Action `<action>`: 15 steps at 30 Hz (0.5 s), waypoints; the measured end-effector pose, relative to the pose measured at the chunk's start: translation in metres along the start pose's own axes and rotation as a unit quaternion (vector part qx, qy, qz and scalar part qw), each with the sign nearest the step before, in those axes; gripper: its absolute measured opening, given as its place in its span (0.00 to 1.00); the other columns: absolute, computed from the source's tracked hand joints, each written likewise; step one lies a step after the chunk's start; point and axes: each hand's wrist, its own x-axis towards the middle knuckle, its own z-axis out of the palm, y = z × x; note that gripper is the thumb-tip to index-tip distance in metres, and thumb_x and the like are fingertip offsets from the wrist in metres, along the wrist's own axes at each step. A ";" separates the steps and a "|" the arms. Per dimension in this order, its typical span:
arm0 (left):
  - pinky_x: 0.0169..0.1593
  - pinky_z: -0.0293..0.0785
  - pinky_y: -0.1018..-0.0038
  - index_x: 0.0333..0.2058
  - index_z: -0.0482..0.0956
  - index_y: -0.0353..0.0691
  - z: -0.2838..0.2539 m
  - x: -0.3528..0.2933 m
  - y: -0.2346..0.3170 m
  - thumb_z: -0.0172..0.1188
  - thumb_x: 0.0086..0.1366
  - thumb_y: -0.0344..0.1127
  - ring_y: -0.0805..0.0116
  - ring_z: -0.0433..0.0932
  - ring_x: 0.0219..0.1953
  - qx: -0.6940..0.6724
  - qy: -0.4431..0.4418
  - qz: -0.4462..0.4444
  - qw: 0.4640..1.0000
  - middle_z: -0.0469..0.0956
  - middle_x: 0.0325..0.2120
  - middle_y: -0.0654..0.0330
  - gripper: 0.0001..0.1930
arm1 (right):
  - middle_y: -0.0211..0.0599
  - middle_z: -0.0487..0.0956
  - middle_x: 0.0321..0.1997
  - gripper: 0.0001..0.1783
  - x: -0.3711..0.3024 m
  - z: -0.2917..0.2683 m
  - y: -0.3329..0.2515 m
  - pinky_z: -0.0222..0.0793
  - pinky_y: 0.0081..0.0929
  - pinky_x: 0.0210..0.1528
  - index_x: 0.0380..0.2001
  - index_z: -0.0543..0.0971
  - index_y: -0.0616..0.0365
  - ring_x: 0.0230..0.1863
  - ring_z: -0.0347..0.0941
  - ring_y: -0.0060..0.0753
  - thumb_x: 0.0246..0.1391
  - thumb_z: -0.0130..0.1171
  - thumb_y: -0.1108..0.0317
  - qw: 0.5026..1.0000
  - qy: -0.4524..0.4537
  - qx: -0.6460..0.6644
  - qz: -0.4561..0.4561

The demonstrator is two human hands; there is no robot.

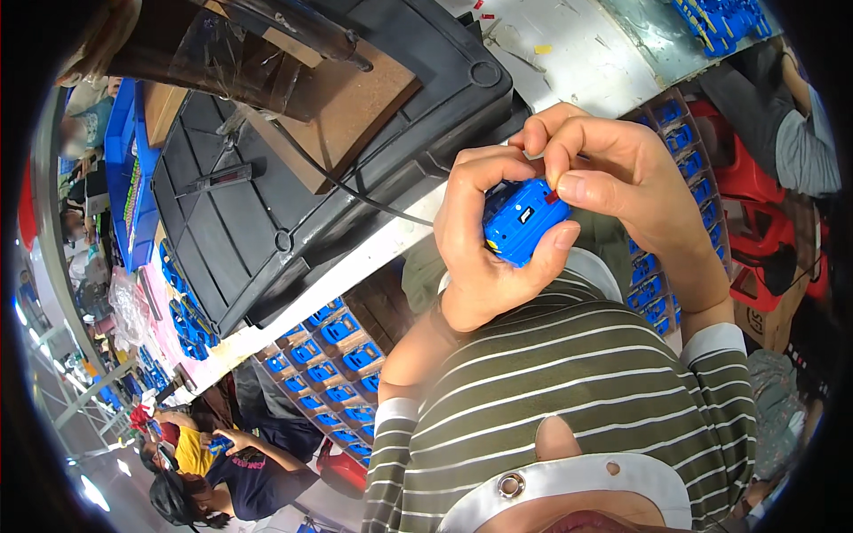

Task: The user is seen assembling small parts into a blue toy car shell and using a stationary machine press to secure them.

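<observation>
A blue toy car (515, 233) with a small dark label rests in my left hand (471, 262), whose fingers and thumb wrap round it. The thumb presses along its near right side. At the car's upper right corner, a small red piece (552, 197) touches the blue body. The thumb and forefinger of my right hand (617, 173) are pinched on that red piece. Part of the car is hidden behind my fingers, and how far the red piece sits in the body cannot be seen.
Left of my hands, a large black plastic crate (342, 209) lies on the white worktable (569, 67), with a brown board (355, 115) on top. Divided trays of blue toy cars (324, 377) flank me. Red stools (755, 222) stand right; another person (240, 471) sits lower left.
</observation>
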 end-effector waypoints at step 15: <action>0.33 0.72 0.74 0.35 0.70 0.34 0.002 -0.002 -0.009 0.70 0.43 0.37 0.62 0.75 0.29 0.058 0.026 0.109 0.992 0.75 0.29 0.53 0.23 | 0.29 0.71 0.38 0.05 -0.003 0.008 0.007 0.66 0.17 0.43 0.31 0.71 0.61 0.41 0.68 0.18 0.48 0.54 0.77 1.000 0.009 -0.006 -0.014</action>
